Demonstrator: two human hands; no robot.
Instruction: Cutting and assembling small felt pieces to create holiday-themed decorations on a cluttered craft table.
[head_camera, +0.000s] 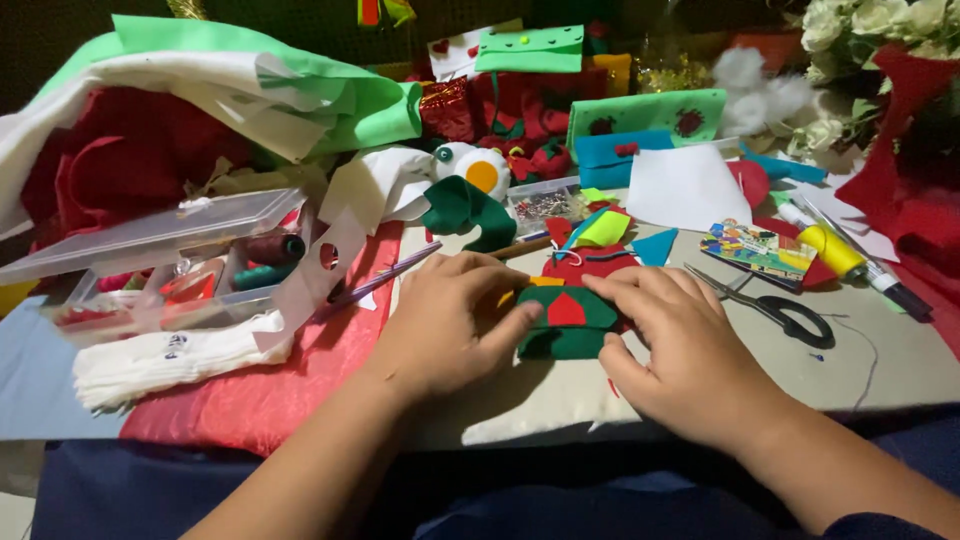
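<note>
A small dark green felt piece (570, 330) with a red triangle patch on it lies on the pale work surface (880, 360) near the front middle. My left hand (450, 320) presses its left side, thumb laid along the green edge. My right hand (680, 340) rests on its right side, fingers flat over the red and green felt. Red felt and yellow and blue scraps (600, 235) lie just behind the piece.
Black-handled scissors (785, 312) lie to the right, beside a yellow-capped glue tube (835, 252). An open clear plastic box (170, 270) of thread spools sits at left on red cloth (290, 380), with a folded white cloth (165, 362). Felt sheets and white flowers crowd the back.
</note>
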